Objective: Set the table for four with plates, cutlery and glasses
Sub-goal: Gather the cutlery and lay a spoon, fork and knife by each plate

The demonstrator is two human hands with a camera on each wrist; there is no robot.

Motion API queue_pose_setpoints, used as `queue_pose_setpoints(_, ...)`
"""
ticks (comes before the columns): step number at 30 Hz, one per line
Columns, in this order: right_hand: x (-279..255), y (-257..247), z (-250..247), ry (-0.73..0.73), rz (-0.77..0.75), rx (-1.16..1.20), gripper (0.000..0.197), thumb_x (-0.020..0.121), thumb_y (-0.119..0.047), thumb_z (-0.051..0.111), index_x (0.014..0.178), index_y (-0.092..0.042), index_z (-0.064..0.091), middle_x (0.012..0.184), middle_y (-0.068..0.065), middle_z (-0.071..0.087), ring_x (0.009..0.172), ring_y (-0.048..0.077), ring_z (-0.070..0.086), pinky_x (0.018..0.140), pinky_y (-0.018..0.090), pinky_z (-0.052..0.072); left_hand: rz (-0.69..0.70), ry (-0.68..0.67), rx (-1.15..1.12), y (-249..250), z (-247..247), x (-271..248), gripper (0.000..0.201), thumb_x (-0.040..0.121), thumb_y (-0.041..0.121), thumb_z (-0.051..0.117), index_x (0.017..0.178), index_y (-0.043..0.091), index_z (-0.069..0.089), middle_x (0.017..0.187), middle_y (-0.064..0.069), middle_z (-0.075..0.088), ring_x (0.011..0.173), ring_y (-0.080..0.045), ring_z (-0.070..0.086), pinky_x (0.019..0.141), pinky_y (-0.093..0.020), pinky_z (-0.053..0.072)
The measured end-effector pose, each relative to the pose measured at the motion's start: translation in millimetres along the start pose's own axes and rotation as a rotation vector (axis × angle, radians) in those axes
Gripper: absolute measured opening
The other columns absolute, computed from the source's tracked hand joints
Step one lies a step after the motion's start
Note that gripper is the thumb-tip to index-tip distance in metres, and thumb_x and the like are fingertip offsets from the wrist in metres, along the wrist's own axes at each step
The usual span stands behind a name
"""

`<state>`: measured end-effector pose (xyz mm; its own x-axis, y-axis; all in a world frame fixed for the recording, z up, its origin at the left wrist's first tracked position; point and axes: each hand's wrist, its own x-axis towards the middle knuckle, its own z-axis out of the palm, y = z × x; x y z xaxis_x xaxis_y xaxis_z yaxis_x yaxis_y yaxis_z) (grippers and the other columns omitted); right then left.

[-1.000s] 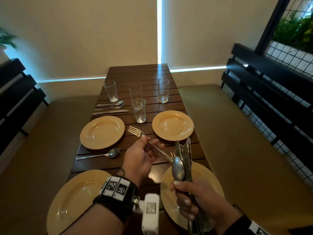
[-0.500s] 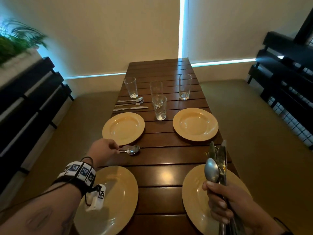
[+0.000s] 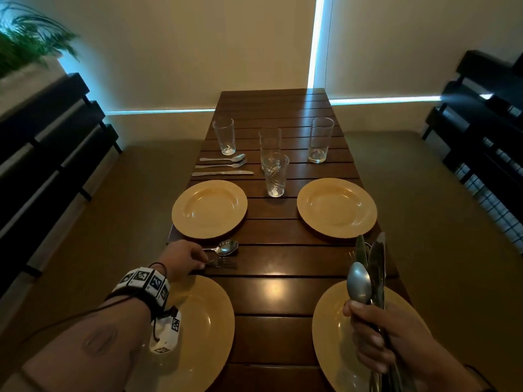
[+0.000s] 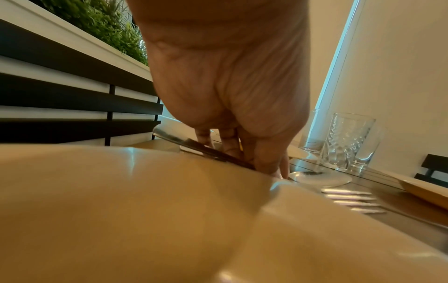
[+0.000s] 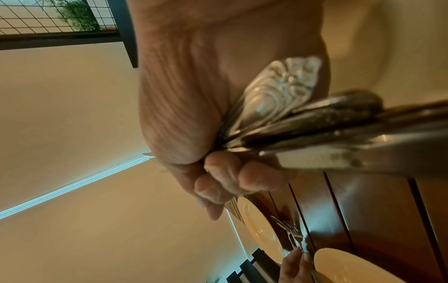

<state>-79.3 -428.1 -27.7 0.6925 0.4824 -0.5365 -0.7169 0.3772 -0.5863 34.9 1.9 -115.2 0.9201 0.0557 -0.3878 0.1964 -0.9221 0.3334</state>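
The left hand (image 3: 184, 257) pinches a fork (image 3: 223, 262) flat on the wooden table (image 3: 271, 281), beside a spoon (image 3: 225, 247). The right hand (image 3: 387, 338) grips a cutlery bundle (image 3: 369, 270) upright.

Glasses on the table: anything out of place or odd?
Yes. Two glasses stand bunched on the table's centreline, one right behind the other, beside no plate. Only the far-left glass and far-right glass sit out at the sides. Nothing spilled, tipped or visibly broken.

Four round yellow plates (image 3: 209, 209) sat on the dark slatted wooden table (image 3: 277, 264). Four clear glasses (image 3: 275, 176) stood upright beyond. A steel fork (image 3: 223, 263) lay beside a steel spoon (image 3: 225, 248).
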Motion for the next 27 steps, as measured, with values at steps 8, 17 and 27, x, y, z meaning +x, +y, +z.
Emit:
queue_pose_setpoints(8, 6.9, -0.3, 5.8, -0.002, 0.001, 0.002, 0.031, 0.072, -0.017, 0.081, 0.092, 0.003, 0.066, 0.048, 0.011, 0.035, 0.028, 0.016, 0.034, 0.035, 0.026, 0.038, -0.016, 0.067, 0.018, -1.3, 3.2, 8.3, 0.014, 0.086, 0.025, 0.078, 0.083, 0.038, 0.075, 0.091, 0.017, 0.068, 0.091, -0.004, 0.06, 0.079, -0.021, 0.046)
queue_pose_setpoints(17, 13.4, -0.5, 11.5, -0.023, -0.002, 0.003, 0.031, 0.073, -0.017, 0.08, 0.093, 0.003, 0.066, 0.049, 0.011, 0.036, 0.029, 0.016, 0.034, 0.035, 0.026, 0.038, -0.027, 0.075, 0.024, 0.4, 0.0, 10.9, 0.011, 0.087, 0.024, 0.078, 0.096, 0.029, 0.082, 0.091, 0.016, 0.069, 0.087, -0.003, 0.058, 0.082, -0.023, 0.046)
queue_pose_setpoints(27, 9.2, -1.7, 22.4, -0.025, -0.031, -0.04, 0.032, 0.075, -0.02, 0.08, 0.095, 0.001, 0.065, 0.052, 0.01, 0.037, 0.032, 0.014, 0.035, 0.036, 0.025, 0.037, 0.019, 0.168, 0.02, 30.4, -13.7, -11.1, 0.022, 0.088, 0.034, 0.075, 0.109, 0.028, 0.077, 0.097, 0.017, 0.065, 0.09, -0.003, 0.06, 0.088, -0.027, 0.054)
